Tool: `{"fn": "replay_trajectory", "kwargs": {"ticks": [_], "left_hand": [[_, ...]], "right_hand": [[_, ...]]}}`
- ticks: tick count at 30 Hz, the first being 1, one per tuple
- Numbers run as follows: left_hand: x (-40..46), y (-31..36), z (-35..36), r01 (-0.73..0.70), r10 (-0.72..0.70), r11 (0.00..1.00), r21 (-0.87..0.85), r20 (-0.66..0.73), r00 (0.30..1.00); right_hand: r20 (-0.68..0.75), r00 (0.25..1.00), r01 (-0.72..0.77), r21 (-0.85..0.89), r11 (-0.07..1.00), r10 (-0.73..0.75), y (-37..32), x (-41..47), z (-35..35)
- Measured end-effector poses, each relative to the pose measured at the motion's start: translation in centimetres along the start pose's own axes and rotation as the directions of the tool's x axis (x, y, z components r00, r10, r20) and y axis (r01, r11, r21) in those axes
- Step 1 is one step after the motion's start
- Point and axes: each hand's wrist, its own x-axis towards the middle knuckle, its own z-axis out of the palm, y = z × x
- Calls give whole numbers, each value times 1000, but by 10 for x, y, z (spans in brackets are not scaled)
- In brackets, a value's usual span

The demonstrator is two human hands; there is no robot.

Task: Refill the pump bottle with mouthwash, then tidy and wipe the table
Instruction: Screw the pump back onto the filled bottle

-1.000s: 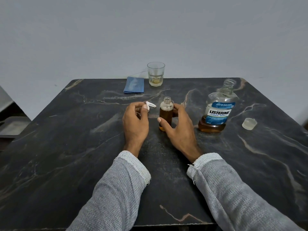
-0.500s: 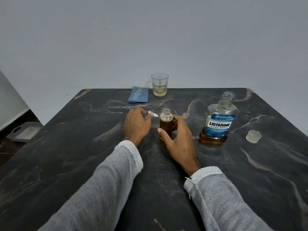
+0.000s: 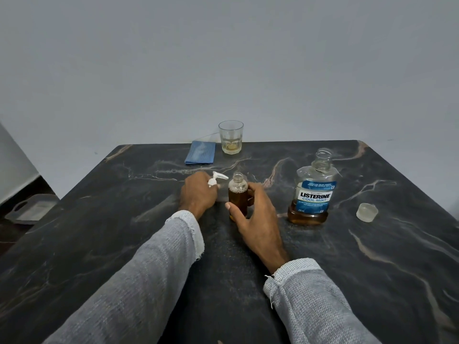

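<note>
A small clear pump bottle (image 3: 238,194), open at the top and nearly full of amber mouthwash, stands mid-table. My right hand (image 3: 255,219) grips it around the body. My left hand (image 3: 197,193) holds the white pump head (image 3: 217,178) just left of the bottle's neck. The large mouthwash bottle (image 3: 313,192) stands uncapped to the right, with a little amber liquid at its bottom. Its clear cap (image 3: 367,212) lies further right on the dark marble table (image 3: 124,244).
A glass tumbler (image 3: 231,137) with a little liquid stands at the far edge, beside a folded blue cloth (image 3: 200,152). A grey tray (image 3: 32,209) lies on the floor at the left. A plain wall rises behind the table.
The camera has tilted up, so everything sits lower in view. My left hand has brought the pump head slightly forward and upright next to the bottle. My right hand keeps its grip.
</note>
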Motion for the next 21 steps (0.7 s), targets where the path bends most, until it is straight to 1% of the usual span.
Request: {"fn": "replay_trajectory", "kwargs": {"ticks": [2, 4, 6, 8, 10, 16, 19, 21], "left_hand": [[3, 4, -12, -52, 44, 987, -151, -56, 997], [5, 13, -32, -91, 62, 942, -322, -97, 993], [5, 24, -52, -110, 59, 866, -488, -119, 991], [3, 36, -69, -110, 51, 765, -634, -111, 993], [1, 49, -81, -116, 64, 661, -741, -99, 993], [-8, 81, -103, -181, 147, 423, -888, -130, 981], [-14, 90, -103, -218, 180, 364, -906, -161, 970], [-18, 93, -98, -230, 193, 358, -905, -169, 967]], "right_hand": [[-3, 1000, 6, 1, 1000, -6, 0, 0, -1], [6, 1000, -2, 4, 1000, 2, 0, 0, -1], [18, 1000, -9, 7, 1000, 9, 0, 1, -2], [21, 1000, -12, 12, 1000, 12, -1, 0, -2], [21, 1000, -17, 12, 1000, 16, -2, 0, -2], [32, 999, -28, 3, 1000, 28, -3, 1, -3], [28, 999, -31, 0, 1000, 31, -3, 1, -2], [17, 999, -29, -5, 1000, 29, -3, 0, -2]]}}
